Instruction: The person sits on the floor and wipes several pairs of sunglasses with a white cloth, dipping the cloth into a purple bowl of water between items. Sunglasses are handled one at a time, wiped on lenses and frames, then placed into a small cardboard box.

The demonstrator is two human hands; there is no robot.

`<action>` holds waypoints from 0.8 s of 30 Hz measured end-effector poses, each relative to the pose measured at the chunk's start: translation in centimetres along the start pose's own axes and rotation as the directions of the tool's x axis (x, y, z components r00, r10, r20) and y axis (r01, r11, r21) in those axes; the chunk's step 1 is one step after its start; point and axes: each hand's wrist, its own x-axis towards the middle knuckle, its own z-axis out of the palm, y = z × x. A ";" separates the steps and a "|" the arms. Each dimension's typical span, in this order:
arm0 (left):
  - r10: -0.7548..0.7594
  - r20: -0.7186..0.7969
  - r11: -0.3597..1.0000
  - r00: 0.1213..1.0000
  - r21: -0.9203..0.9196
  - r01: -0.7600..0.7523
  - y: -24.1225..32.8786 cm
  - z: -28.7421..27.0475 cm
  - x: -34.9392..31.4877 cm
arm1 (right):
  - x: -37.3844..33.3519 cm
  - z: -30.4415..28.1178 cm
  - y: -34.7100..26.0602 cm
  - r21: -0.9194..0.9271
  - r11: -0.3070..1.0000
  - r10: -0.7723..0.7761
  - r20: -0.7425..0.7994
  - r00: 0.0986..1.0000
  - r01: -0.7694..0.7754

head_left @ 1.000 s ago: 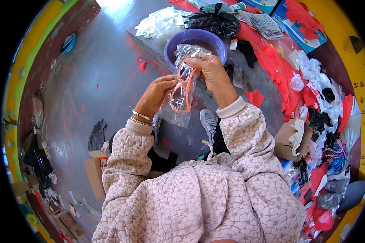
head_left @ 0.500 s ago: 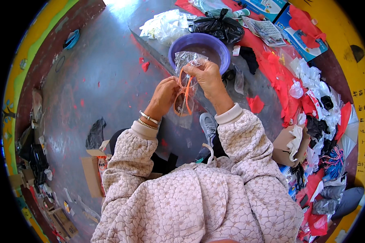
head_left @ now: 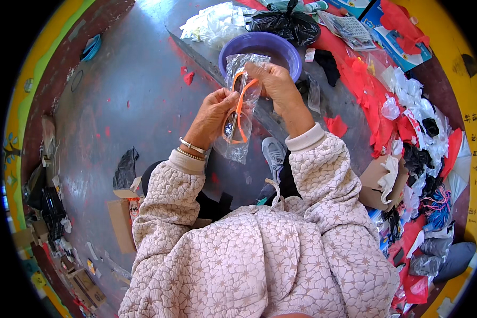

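Between my hands is a pair of orange-framed glasses (head_left: 239, 109), held lengthwise against a crinkled clear plastic bag (head_left: 240, 154). My left hand (head_left: 215, 113) pinches one side of them with thumb and fingertips. Gripping the far end of the frame and bag is my right hand (head_left: 279, 87), its fingers closed. Whether the glasses lie wholly inside the bag, I cannot tell. Just beyond both hands, a purple basin (head_left: 292, 51) stands on the floor.
White plastic bags (head_left: 214, 24) and a black plastic bag (head_left: 297, 26) lie behind the basin. Red cloth (head_left: 373, 114) and heaped bags run along the right. An open cardboard box (head_left: 376, 183) is by my right elbow, another carton (head_left: 121, 225) by my left.
My right hand has shifted slightly right and up, and my left thumb now lies over the glasses. The clear bag looks more spread out around the frame.
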 end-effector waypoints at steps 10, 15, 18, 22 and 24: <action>0.057 -0.036 0.908 0.998 0.417 -0.037 -0.3 -0.2 -0.3 | 1.2 -3.2 -1.2 -0.422 0.885 -0.278 -0.138 0.950 0.198; 0.051 -0.023 0.912 0.998 0.409 -0.038 -0.2 -0.5 -0.6 | 0.5 -4.6 -4.0 -0.305 0.948 -0.210 -0.374 0.903 0.094; 0.043 0.001 0.875 0.999 0.483 -0.038 -0.6 -0.2 -0.5 | 1.1 -3.1 -2.1 -0.396 0.849 -0.389 -0.017 0.921 0.351; 0.017 0.101 0.793 0.995 0.605 -0.075 -0.5 0.0 -0.9 | 1.0 -2.9 -1.8 -0.726 0.604 -0.299 0.175 0.938 0.329; -0.002 0.046 0.866 0.999 0.499 -0.021 -0.5 -0.1 -0.8 | 1.5 -3.1 -1.5 -0.626 0.704 -0.368 0.084 0.926 0.336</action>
